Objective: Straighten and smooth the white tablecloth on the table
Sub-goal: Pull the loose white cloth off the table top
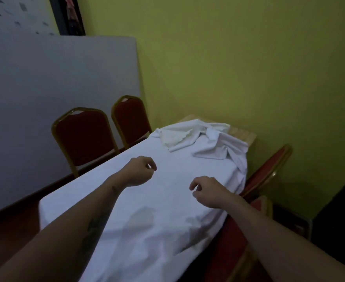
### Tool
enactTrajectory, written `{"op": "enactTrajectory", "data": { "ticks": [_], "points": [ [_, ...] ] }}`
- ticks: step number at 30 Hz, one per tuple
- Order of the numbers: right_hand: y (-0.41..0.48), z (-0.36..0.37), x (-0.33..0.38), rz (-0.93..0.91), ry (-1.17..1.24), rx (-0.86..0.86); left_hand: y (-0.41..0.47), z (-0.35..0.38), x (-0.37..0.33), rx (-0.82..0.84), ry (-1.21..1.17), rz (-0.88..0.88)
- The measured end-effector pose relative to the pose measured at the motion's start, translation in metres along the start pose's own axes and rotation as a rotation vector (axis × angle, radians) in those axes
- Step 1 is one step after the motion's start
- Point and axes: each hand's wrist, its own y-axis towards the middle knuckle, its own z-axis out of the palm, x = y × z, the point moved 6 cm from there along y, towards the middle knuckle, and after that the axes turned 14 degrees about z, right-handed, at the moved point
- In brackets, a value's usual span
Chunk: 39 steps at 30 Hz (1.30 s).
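The white tablecloth (pixel 139 216) covers most of a long table. Its far end is bunched and folded back in a crumpled heap (pixel 204 139), leaving a strip of the wooden tabletop (pixel 243 134) bare by the wall. My left hand (pixel 140 171) hovers over the middle of the cloth with its fingers loosely curled, holding nothing. Further right, near the cloth's right edge, my right hand (pixel 206 191) also has loosely curled fingers and holds nothing. Whether either hand touches the cloth is unclear.
Two red chairs with gold frames (pixel 84 137) (pixel 131 119) stand along the table's left side. Another red chair (pixel 267 171) stands at the right side. A yellow-green wall (pixel 249 68) runs behind the table's far end, and a grey panel (pixel 55 98) rises at left.
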Motion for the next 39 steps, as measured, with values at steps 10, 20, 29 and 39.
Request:
{"op": "enactTrajectory", "data": {
  "ticks": [10, 20, 29, 39],
  "points": [
    [0.066, -0.171, -0.149, 0.003, -0.006, -0.077, 0.174, 0.125, -0.099, -0.009, -0.183, -0.124],
    [0.204, -0.258, -0.204, -0.116, -0.297, -0.052, 0.361, 0.188, -0.096, -0.227, -0.24, -0.159],
    [0.351, -0.327, -0.255, -0.116, -0.305, 0.061, 0.516, 0.254, -0.08, -0.247, 0.065, -0.286],
    [0.479, -0.33, -0.29, -0.115, -0.224, 0.279, 0.533, 0.24, -0.1, -0.561, -0.333, -0.331]
  ]
}}
